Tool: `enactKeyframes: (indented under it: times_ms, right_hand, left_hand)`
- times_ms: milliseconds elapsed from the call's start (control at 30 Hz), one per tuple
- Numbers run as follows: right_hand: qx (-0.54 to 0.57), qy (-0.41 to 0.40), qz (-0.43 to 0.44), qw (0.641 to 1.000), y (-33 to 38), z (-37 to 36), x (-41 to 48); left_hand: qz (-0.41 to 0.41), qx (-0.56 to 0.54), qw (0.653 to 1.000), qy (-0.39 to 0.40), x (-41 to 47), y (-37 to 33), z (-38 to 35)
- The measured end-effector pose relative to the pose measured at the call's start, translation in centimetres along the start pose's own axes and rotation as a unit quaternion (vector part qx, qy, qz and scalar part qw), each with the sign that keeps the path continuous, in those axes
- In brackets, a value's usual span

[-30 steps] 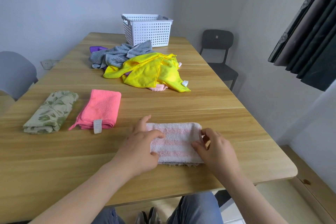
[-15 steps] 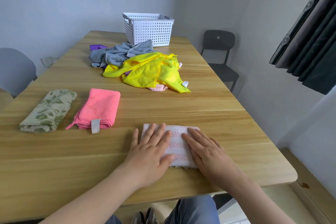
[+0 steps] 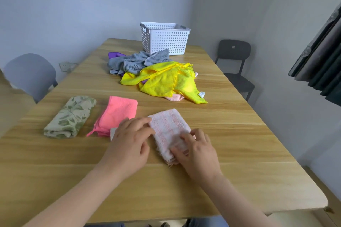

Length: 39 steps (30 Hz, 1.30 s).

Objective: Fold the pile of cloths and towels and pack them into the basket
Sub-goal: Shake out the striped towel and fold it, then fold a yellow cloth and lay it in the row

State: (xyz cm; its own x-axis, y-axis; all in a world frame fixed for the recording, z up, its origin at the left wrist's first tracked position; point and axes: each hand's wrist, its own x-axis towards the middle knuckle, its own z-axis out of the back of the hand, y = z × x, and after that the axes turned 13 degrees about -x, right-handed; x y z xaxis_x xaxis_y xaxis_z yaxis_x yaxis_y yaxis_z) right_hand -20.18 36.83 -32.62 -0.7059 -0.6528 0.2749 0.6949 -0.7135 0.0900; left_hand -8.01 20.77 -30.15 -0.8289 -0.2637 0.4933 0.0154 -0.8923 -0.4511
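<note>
Two hands rest on one folded towel, pink-and-white striped terry, lying on the table directly under the fingers. The right hand curls its fingers over the towel's near end, thumb against its side, and appears to grip it. The left hand lies looser, fingers barely bent, the tips touching the towel's far left corner without closing on it.

The towel looks light, soft and limp, and thick now it is folded. It would likely sag or fall open if lifted by one edge, so a hold on both long sides, fingers beneath and thumbs on top, should keep the folds.

Just left of the left fingers lies a folded pink cloth, and beyond it a folded leaf cloth. Well ahead of the fingertips sits the unfolded pile, yellow over grey. Past it the basket stands at the table's far end.
</note>
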Motion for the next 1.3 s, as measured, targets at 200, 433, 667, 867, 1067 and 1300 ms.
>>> enactKeyframes:
  times_ms: [200,433,667,867,1067,1300]
  right_hand:
    - [0.000,0.030,-0.009,1.000,5.6,-1.4,5.1]
    - [0.203,-0.067,-0.004,0.977,4.0,-0.5,7.7]
    - [0.184,-0.069,-0.050,0.979,-0.4,-0.2,14.5]
    - [0.135,-0.040,-0.009,0.990,-1.9,-0.2,22.7]
    - [0.056,-0.022,0.047,0.997,-1.1,-1.0,30.9]
    - [-0.023,0.059,0.046,0.997,-1.0,-3.9,35.4]
  left_hand:
    - [0.081,-0.022,0.996,-0.028,-0.9,2.8,1.5]
    - [0.109,-0.060,0.991,-0.040,1.1,4.7,2.6]
    - [0.103,-0.148,0.982,-0.045,8.5,5.5,1.3]
    - [0.134,-0.163,0.977,-0.044,17.4,9.1,-1.7]
    - [0.173,-0.118,0.977,-0.040,24.4,13.8,-3.3]
    - [0.175,-0.030,0.984,0.033,29.0,16.5,-5.2]
